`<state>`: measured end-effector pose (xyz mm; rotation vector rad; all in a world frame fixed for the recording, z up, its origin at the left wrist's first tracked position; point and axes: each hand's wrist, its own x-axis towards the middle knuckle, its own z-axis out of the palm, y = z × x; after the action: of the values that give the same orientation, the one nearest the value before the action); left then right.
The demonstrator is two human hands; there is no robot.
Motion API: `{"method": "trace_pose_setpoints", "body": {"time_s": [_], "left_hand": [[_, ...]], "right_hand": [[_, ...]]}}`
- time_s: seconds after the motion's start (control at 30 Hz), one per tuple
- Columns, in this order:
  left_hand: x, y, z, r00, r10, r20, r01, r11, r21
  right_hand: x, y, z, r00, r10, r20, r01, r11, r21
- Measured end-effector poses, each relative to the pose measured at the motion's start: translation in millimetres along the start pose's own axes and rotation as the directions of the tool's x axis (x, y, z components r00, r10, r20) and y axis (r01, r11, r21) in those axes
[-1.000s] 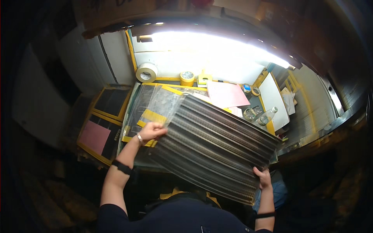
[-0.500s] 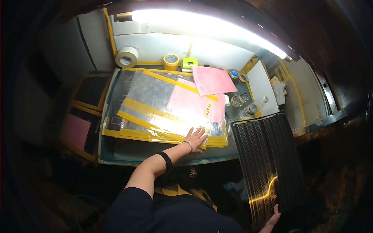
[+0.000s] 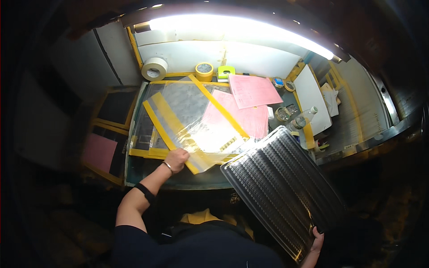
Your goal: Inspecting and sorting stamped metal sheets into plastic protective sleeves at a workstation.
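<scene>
My left hand (image 3: 178, 160) is closed on the near edge of a clear plastic sheet (image 3: 196, 134) bordered with yellow tape, which lies slanted over other taped sheets. Pink paper (image 3: 250, 119) lies beside and partly beneath it. On the right, my right hand (image 3: 317, 240) grips the lower edge of a black plastic tray (image 3: 279, 183) with rows of small cavities. The tray is tilted, and its upper left corner overlaps the worktable's near edge in view. Some of my right fingers are hidden behind the tray.
Along the back stand a white tape roll (image 3: 154, 69), a yellow tape roll (image 3: 204, 71) and a green-and-white item (image 3: 226, 73). Another pink sheet (image 3: 254, 91) lies in front. A clear bottle (image 3: 304, 119) and small round containers sit at right. Dark yellow-edged panels (image 3: 117, 107) are at left.
My left hand has moved left and closed on the sheet's edge, having been spread flat on it. The sheet has turned to a steeper slant. The black tray has swung left at its top.
</scene>
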<state>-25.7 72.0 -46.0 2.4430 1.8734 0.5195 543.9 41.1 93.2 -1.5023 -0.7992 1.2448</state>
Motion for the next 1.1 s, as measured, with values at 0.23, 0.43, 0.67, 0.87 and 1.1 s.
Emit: {"method": "trace_pose_setpoints", "body": {"time_s": [0.23, 0.43, 0.67, 0.87, 1.1], "left_hand": [[-13.0, 39.8, -3.4, 0.98, 0.129, -0.15, -0.11, 0.986, 0.125], [1.6, 57.9, 8.5, 0.995, 0.086, -0.044, -0.078, 0.984, 0.157], [11.0, 59.4, 18.0, 0.979, -0.107, 0.173, 0.06, 0.965, 0.257], [19.5, 59.7, 5.6, 0.946, -0.233, 0.224, 0.237, 0.971, 0.01], [35.6, 49.1, -17.3, 0.86, -0.462, -0.216, 0.405, 0.877, -0.259]], "right_hand": [[22.4, 22.9, -14.4, 0.972, 0.089, 0.219, -0.129, 0.976, 0.176], [24.4, 31.1, -45.0, 0.978, 0.108, 0.179, -0.135, 0.98, 0.145], [13.9, 29.6, -44.6, 0.976, 0.148, 0.162, -0.174, 0.971, 0.166], [23.3, 45.0, -49.2, 0.962, 0.165, 0.217, -0.2, 0.968, 0.15], [40.5, 53.4, -31.5, 0.937, 0.202, 0.284, -0.248, 0.96, 0.134]]}}
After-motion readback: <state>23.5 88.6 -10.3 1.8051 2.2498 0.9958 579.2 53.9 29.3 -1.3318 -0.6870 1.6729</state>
